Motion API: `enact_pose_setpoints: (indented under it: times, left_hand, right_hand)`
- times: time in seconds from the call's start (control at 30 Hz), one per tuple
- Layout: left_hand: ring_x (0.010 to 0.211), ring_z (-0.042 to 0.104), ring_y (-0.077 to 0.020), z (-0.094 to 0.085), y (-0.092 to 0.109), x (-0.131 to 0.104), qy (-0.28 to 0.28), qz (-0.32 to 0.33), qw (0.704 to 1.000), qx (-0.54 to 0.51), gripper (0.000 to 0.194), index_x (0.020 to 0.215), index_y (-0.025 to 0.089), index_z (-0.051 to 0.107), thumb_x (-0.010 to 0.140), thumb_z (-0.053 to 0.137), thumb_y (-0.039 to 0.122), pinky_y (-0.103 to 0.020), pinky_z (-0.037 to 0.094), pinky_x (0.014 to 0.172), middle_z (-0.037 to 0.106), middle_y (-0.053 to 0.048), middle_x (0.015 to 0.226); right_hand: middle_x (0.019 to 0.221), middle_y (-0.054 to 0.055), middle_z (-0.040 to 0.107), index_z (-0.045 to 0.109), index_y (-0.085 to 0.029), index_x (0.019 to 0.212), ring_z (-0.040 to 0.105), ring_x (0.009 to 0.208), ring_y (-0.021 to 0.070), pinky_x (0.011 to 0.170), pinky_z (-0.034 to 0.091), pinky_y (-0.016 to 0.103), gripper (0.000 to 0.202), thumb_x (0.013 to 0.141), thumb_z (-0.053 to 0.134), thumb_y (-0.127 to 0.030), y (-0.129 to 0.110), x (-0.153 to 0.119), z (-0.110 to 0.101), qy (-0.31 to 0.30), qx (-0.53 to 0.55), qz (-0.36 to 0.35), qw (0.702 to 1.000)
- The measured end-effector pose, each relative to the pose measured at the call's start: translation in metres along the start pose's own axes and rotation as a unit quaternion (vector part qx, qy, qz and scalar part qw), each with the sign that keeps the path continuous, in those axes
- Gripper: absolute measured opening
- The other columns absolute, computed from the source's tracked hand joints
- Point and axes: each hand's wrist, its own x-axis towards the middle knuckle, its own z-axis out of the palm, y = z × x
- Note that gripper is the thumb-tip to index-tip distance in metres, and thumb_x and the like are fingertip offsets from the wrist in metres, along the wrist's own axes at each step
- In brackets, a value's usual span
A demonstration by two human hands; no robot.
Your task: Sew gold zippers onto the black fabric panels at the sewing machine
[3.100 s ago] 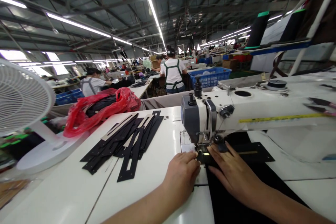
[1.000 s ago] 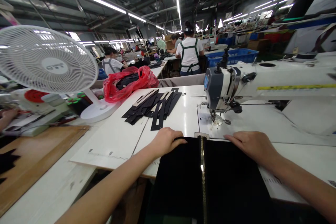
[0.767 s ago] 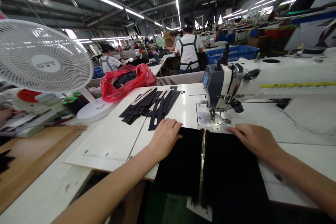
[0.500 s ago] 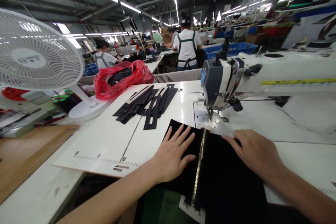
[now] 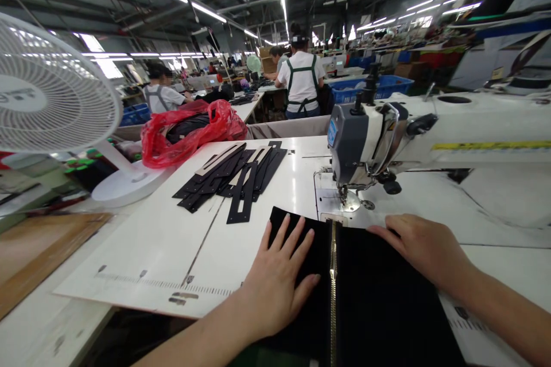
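A black fabric piece with a gold-toothed metal zipper down its middle lies at the front of the sewing table. My left hand rests flat on the fabric left of the zipper, fingers spread. On the other side, my right hand has its fingers curled and pinches the fabric's upper right edge. Just beyond the zipper's top end stands the sewing machine's needle and presser foot, apart from the fabric. The fabric's lower part runs out of view.
Black slotted strips lie in a pile on the white table. Behind them is a red plastic bag. A white fan stands at left, the sewing machine at right. Co-workers are farther back.
The fabric and both hands sit slightly lower in view, and the zipper has turned nearly straight up and down. Most of the pale strip at its lower end has left the view.
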Motion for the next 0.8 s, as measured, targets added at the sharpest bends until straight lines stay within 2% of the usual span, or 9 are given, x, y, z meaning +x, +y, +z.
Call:
enact_pose_setpoints:
  times: [0.07, 0.13, 0.2, 0.27, 0.4, 0.6, 0.7, 0.77, 0.8]
  left_hand:
    - [0.137, 0.007, -0.0348, 0.005, 0.007, -0.001, 0.013, -0.025, 1.0, 0.006, 0.062, 0.143, 0.021, 0.019, 0.09, 0.041, 0.045, -0.062, 0.017, 0.106, 0.012, -0.008, 0.151]
    - [0.137, 0.007, -0.0362, 0.008, 0.013, -0.003, 0.027, -0.047, 0.998, 0.01, 0.062, 0.143, 0.021, 0.021, 0.09, 0.042, 0.045, -0.063, 0.017, 0.106, 0.013, -0.009, 0.15]
    - [0.137, 0.007, -0.0362, 0.009, 0.016, -0.004, 0.033, -0.055, 0.998, 0.012, 0.062, 0.143, 0.021, 0.022, 0.09, 0.042, 0.044, -0.063, 0.016, 0.106, 0.014, -0.009, 0.15]
    - [0.137, 0.008, -0.0352, 0.008, 0.014, -0.007, 0.028, -0.05, 0.998, 0.012, 0.061, 0.143, 0.021, 0.021, 0.09, 0.042, 0.043, -0.061, 0.016, 0.107, 0.013, -0.009, 0.151]
    - [0.137, 0.007, -0.0336, 0.004, 0.001, -0.015, 0.02, -0.041, 0.999, 0.014, 0.059, 0.143, 0.021, 0.02, 0.092, 0.039, 0.043, -0.059, 0.017, 0.107, 0.012, -0.01, 0.151]
    - [0.138, 0.007, -0.0304, 0.001, -0.013, -0.029, 0.015, -0.043, 0.999, 0.011, 0.056, 0.144, 0.019, 0.017, 0.095, 0.032, 0.042, -0.06, 0.009, 0.107, 0.012, -0.013, 0.15]
    - [0.137, 0.004, -0.0337, -0.01, 0.001, -0.035, 0.006, 0.011, 1.0, -0.028, 0.08, 0.144, 0.014, 0.011, 0.086, 0.039, 0.061, -0.062, 0.005, 0.106, 0.008, -0.018, 0.15]
    - [0.136, 0.001, -0.0383, -0.017, 0.021, -0.043, 0.001, 0.087, 0.995, -0.055, 0.107, 0.145, 0.013, 0.01, 0.068, 0.049, 0.077, -0.063, 0.005, 0.105, 0.005, -0.02, 0.149]
    - [0.136, 0.002, -0.0391, -0.018, 0.031, -0.047, 0.009, 0.128, 0.99, -0.056, 0.106, 0.144, 0.015, 0.013, 0.066, 0.052, 0.076, -0.063, 0.005, 0.105, 0.006, -0.019, 0.149]
  right_hand:
    - [0.069, 0.011, 0.062, 0.057, -0.017, 0.069, 0.058, 0.065, 0.0249, 0.058, 0.041, 0.037, 0.053, 0.095, 0.02, -0.045, -0.015, -0.004, -0.012, 0.044, -0.039, -0.005, 0.998]
    - [0.102, 0.02, 0.063, 0.061, -0.009, 0.096, 0.057, 0.095, 0.0322, 0.079, 0.042, 0.047, 0.049, 0.094, 0.022, -0.038, -0.034, -0.015, -0.021, 0.1, -0.047, -0.034, 0.993]
    - [0.13, 0.019, 0.048, 0.047, -0.005, 0.125, 0.043, 0.12, 0.0311, 0.097, 0.034, 0.05, 0.049, 0.093, 0.03, -0.038, -0.052, -0.03, -0.021, 0.094, -0.009, -0.09, 0.991]
    - [0.14, 0.016, 0.037, 0.033, -0.007, 0.137, 0.035, 0.128, 0.0281, 0.102, 0.029, 0.048, 0.057, 0.091, 0.035, -0.039, -0.061, -0.047, -0.017, 0.058, 0.019, -0.111, 0.992]
    - [0.145, 0.013, 0.028, 0.022, -0.011, 0.143, 0.029, 0.131, 0.0271, 0.104, 0.029, 0.049, 0.063, 0.09, 0.035, -0.043, -0.053, -0.066, -0.009, 0.011, 0.037, -0.086, 0.996]
    - [0.144, 0.013, 0.029, 0.023, -0.012, 0.142, 0.029, 0.131, 0.0248, 0.104, 0.03, 0.049, 0.061, 0.092, 0.031, -0.045, -0.047, -0.062, -0.012, -0.001, 0.039, -0.084, 0.996]
    - [0.144, 0.012, 0.029, 0.024, -0.013, 0.143, 0.03, 0.131, 0.026, 0.105, 0.028, 0.05, 0.062, 0.092, 0.031, -0.047, -0.048, -0.065, -0.008, 0.007, 0.05, -0.081, 0.995]
    - [0.144, 0.011, 0.03, 0.024, -0.014, 0.143, 0.031, 0.13, 0.028, 0.105, 0.027, 0.052, 0.063, 0.091, 0.031, -0.048, -0.046, -0.073, -0.001, 0.024, 0.07, -0.087, 0.993]
    - [0.143, 0.011, 0.032, 0.024, -0.016, 0.143, 0.033, 0.129, 0.0292, 0.104, 0.027, 0.053, 0.063, 0.09, 0.031, -0.049, -0.045, -0.077, 0.003, 0.038, 0.085, -0.089, 0.992]
